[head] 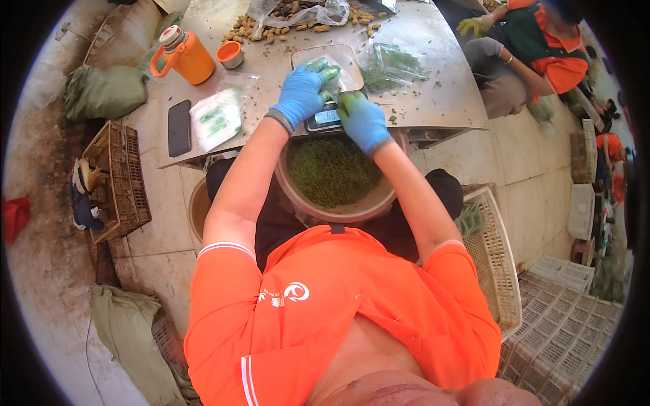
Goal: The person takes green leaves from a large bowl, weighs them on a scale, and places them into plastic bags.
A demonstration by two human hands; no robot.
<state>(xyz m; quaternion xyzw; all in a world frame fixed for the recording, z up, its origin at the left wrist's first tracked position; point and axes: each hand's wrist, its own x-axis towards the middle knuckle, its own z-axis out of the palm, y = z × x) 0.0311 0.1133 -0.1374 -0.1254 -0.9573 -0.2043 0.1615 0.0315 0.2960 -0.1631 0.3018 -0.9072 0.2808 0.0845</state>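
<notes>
On a metal table, a digital kitchen scale with a lit display lies under my hands. My left hand, in a blue glove with green-stained fingers, grips a clear plastic bag over the scale's pan. My right hand, gloved alike, has curled fingers at the pan's near edge; whether it holds anything is hidden. Below the table edge, a round tub holds small green leafy sprigs. Filled clear bags of greens lie right of the scale. A stack of flat plastic bags lies to the left.
An orange jug, a cup and a black phone stand or lie at the table's left. Peanuts lie at the back. A plastic crate is beside my right leg. A co-worker sits at the right.
</notes>
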